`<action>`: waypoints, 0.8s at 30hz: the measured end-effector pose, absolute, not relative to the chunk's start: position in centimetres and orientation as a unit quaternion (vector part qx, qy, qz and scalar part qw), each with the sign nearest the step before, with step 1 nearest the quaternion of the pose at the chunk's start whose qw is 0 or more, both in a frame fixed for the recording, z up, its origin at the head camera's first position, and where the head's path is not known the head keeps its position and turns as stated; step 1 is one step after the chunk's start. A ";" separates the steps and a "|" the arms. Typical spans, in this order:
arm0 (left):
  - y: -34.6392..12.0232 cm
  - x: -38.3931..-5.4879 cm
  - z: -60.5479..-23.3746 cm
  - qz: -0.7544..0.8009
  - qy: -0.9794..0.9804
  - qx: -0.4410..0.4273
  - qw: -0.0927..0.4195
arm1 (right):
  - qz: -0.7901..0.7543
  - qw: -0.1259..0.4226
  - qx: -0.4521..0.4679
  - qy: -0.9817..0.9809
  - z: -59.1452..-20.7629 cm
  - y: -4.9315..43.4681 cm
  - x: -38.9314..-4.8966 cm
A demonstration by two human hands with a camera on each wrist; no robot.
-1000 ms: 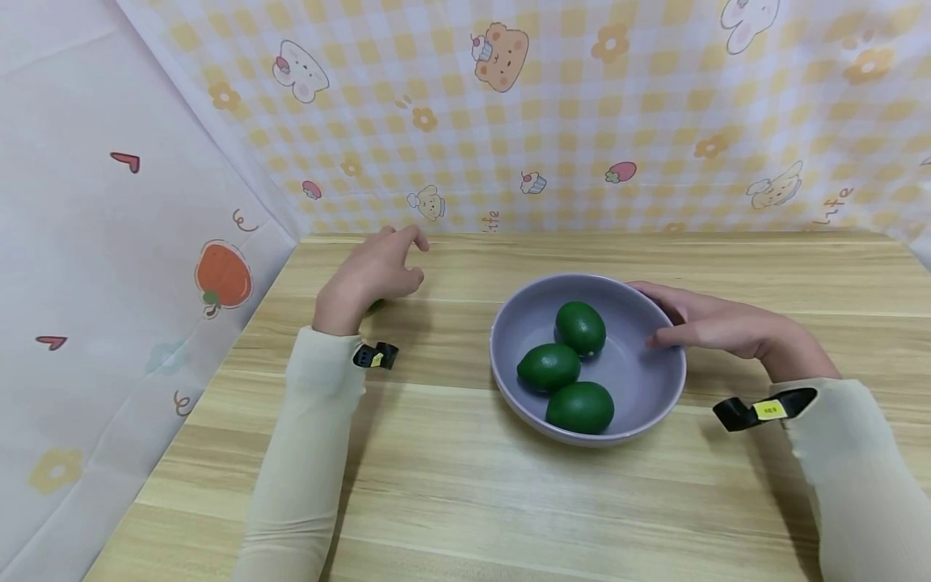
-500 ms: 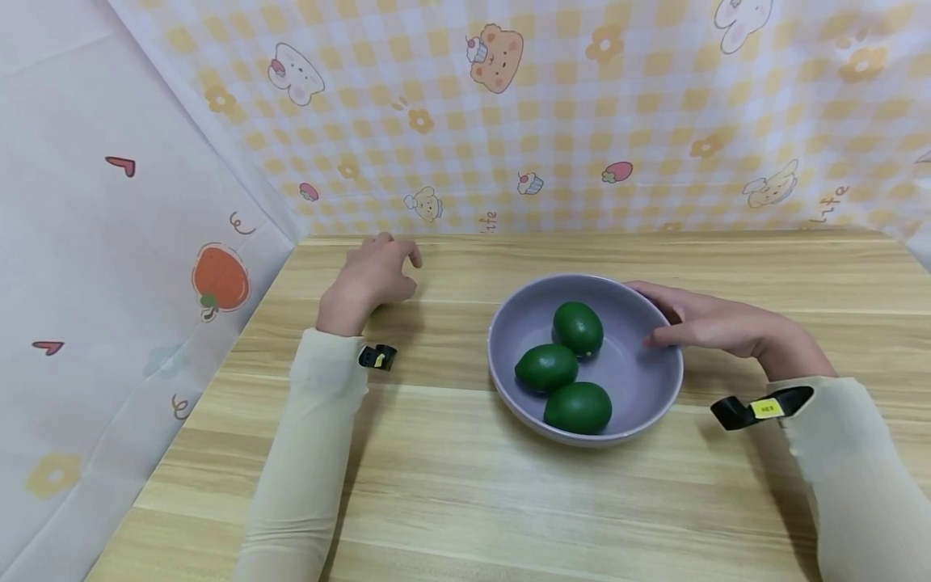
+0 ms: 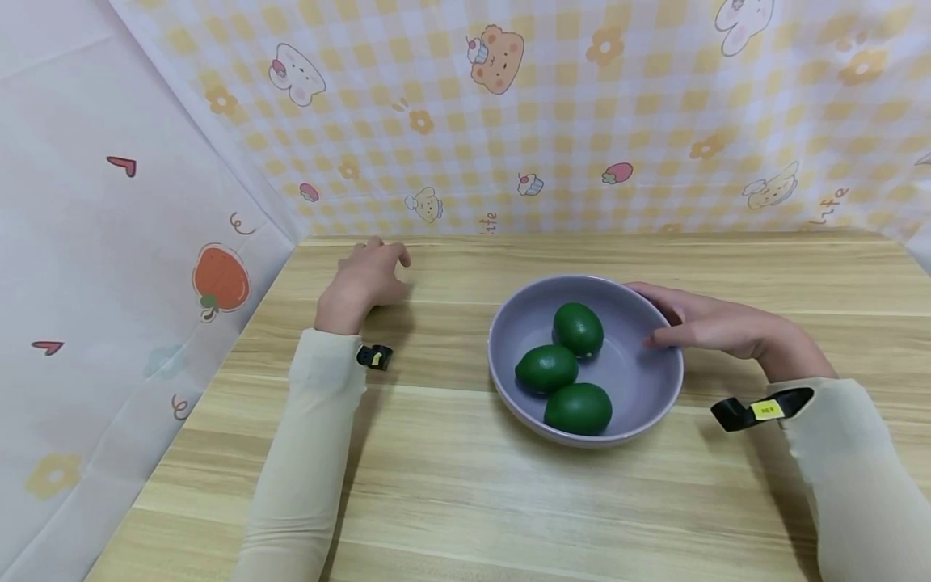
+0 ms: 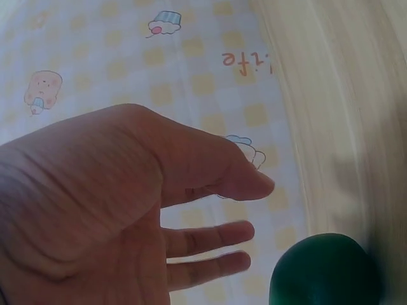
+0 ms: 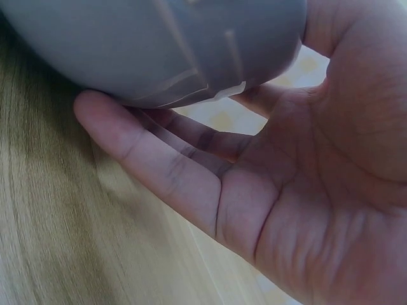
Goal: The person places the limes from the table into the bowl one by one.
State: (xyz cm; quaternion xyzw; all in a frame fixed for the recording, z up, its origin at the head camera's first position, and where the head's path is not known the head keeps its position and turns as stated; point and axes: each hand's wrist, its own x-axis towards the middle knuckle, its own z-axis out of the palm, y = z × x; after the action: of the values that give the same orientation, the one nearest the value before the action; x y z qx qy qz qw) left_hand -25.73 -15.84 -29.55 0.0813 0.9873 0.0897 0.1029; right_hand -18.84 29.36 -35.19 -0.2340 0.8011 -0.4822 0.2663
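Note:
A lavender bowl [image 3: 633, 380] stands on the table with three green limes inside: one at the back [image 3: 579, 329], one in the middle [image 3: 547, 369] and one at the front [image 3: 578, 408]. My right hand [image 3: 716, 327] grips the bowl's right side, thumb over the rim and fingers round the outside. The right wrist view shows those fingers under the bowl's wall [image 5: 159, 51]. At the back left, my left hand [image 3: 364, 279] hovers with loosely bent fingers. Near it another lime [image 4: 327, 273] shows in the left wrist view, apart from the visible fingers; the head view hides this lime.
The wooden table [image 3: 451, 493] meets a yellow checked cloth [image 3: 436, 153] at the back. A white printed cloth [image 3: 138, 267] hangs along the left edge. A black wrist camera [image 3: 374, 356] sits on the left cuff.
My left hand has shifted slightly left and lower. The lime that peeked out beside its wrist is now hidden in the head view. My right hand keeps its grip on the bowl.

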 end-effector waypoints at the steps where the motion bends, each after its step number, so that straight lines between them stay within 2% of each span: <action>1: -15.9 -25.8 -29.6 0.090 0.987 0.082 0.102 | -0.483 0.266 -0.235 0.801 -35.2 29.4 -18.8; 24: -17.2 -26.1 -30.2 0.104 0.984 0.063 0.133 | -0.487 0.264 -0.238 0.798 -35.2 29.3 -18.8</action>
State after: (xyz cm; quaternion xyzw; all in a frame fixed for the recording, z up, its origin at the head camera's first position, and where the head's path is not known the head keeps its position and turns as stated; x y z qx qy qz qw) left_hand -26.13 -17.25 -30.20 0.0626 0.9836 0.1037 0.1335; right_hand -18.81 29.29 -35.25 -0.2375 0.7981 -0.4866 0.2644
